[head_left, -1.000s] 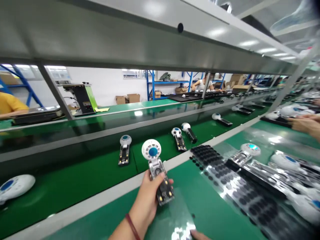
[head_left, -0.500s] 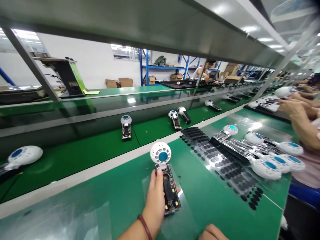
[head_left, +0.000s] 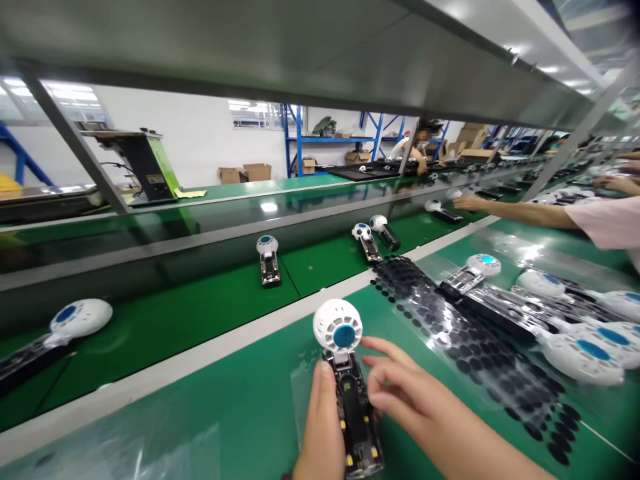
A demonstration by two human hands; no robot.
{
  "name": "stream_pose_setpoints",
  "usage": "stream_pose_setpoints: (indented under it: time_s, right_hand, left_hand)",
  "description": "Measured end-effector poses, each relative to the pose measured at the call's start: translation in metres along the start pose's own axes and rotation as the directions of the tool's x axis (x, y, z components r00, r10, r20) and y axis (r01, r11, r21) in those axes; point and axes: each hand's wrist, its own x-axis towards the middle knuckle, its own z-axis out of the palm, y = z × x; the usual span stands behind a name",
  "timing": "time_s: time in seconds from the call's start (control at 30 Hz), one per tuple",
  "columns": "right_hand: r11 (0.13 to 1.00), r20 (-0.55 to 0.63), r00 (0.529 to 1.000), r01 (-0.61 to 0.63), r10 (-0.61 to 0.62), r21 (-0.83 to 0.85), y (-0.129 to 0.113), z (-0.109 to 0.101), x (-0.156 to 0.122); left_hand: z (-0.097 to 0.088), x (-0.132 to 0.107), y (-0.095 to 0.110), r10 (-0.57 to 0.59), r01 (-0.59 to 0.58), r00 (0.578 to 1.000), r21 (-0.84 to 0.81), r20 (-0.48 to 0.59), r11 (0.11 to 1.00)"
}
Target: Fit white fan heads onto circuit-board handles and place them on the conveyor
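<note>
Grip, left hand (head_left: pixel 323 433): closed around the left side of the handheld fan unit (head_left: pixel 350 393), thumb laid along the edge of its open handle, lifting it just above the desk (head_left: pixel 240 400)
Grip, right hand (head_left: pixel 415 407): open, fingers (head_left: pixel 387 373) spread loosely, holding nothing; fingertips at the right side of the handle, just below the fan head, touching or all but touching (cannot tell which)
Fan unit: round white head with blue centre, pointing away from the person; handle uncovered, dark circuit board exposed
Clear film sheet (head_left: pixel 305 387): flat on the green desk under the fan unit
Sheet of black round pads (head_left: pixel 450 333): on the desk to the right, near the right hand
Tray of fans (head_left: pixel 575 327): white heads, blue centres, far right of the desk
Conveyor belt (head_left: pixel 165 320): beyond the desk's pale edge; carries a bare fan with board (head_left: pixel 269 257), a pair of fans (head_left: pixel 375 235), and a white fan (head_left: pixel 75 319) at far left
Co-worker's arm (head_left: pixel 505 210): pink sleeve, stretched over the belt at right
</note>
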Motion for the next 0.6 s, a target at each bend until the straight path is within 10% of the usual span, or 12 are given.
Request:
stream_pose_setpoints:
  time_s: [0.6]
  right_hand:
    - [0.977, 0.057, 0.994, 0.106, -0.097, -0.182, -0.013, 0.009, 0.030]
  left_hand:
    - [-0.006, 0.003, -0.004, 0.070, 0.000, 0.967, 0.273, -0.245, 0.962]
